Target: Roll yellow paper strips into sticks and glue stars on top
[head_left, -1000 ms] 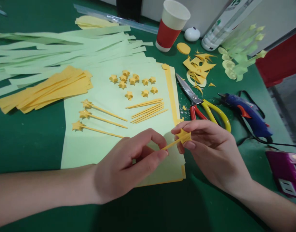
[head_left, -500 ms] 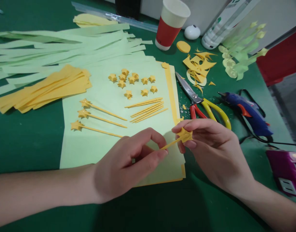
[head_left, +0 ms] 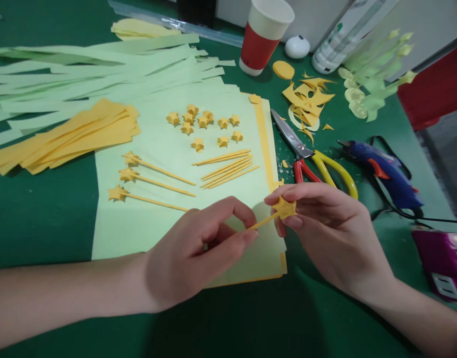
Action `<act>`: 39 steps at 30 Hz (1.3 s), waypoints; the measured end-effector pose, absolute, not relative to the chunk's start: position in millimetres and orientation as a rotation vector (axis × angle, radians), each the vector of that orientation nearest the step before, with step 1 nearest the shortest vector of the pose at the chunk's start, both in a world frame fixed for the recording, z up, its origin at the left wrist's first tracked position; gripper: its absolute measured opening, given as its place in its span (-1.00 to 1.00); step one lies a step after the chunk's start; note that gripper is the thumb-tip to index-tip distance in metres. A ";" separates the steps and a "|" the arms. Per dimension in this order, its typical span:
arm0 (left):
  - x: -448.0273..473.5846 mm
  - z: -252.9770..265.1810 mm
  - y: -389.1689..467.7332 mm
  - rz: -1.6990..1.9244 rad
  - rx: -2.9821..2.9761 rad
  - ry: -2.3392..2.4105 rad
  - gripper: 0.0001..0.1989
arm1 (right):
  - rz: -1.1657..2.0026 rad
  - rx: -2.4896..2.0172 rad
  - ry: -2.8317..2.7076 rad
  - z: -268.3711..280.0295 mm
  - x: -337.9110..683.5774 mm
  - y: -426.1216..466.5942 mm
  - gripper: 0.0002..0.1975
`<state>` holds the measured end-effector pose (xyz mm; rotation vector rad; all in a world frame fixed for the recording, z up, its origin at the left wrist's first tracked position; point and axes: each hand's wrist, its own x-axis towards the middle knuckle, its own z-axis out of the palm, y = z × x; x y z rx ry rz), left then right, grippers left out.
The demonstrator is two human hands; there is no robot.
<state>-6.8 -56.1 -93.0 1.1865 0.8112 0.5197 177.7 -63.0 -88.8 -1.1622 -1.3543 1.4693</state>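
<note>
My left hand (head_left: 209,243) pinches a thin yellow paper stick (head_left: 266,221) between thumb and forefinger. At the stick's far end sits a yellow folded paper star (head_left: 287,208), which my right hand (head_left: 333,228) grips at its points with thumb and fingers. Star and stick touch; the stick's near end is hidden in my left hand. On the pale green paper (head_left: 146,233) beneath lie three stars on sticks (head_left: 157,201), side by side. Beyond them are several loose stars (head_left: 202,122) and a bunch of bare yellow sticks (head_left: 227,170).
Scissors (head_left: 301,149) lie right of the paper, beside yellow paper scraps (head_left: 308,102). Farther right are a blue glue gun (head_left: 385,171) and a purple power block (head_left: 442,263). A paper cup (head_left: 264,37) stands behind; yellow strips (head_left: 72,136) and green strips (head_left: 113,74) lie left.
Almost nothing differs. Both hands keep the same hold on the star and its stick, and the view has shifted very slightly.
</note>
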 end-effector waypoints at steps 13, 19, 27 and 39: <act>-6.2 -93.9 -55.5 0.525 1.191 0.824 -0.89 | 1.460 -1.178 -1.331 -87.8 177.7 -63.6 -0.76; -8.0 -90.5 -55.2 0.454 1.150 0.803 -0.80 | 1.476 -1.186 -1.299 -84.7 177.9 -64.2 -0.79; -10.4 -93.3 -56.3 0.441 1.152 0.718 -0.76 | 1.535 -1.175 -1.221 -81.1 176.5 -60.7 -0.74; -8.2 -96.8 -54.1 0.686 1.282 0.555 -0.78 | 1.710 -1.014 -1.138 -83.6 150.1 -73.4 -0.97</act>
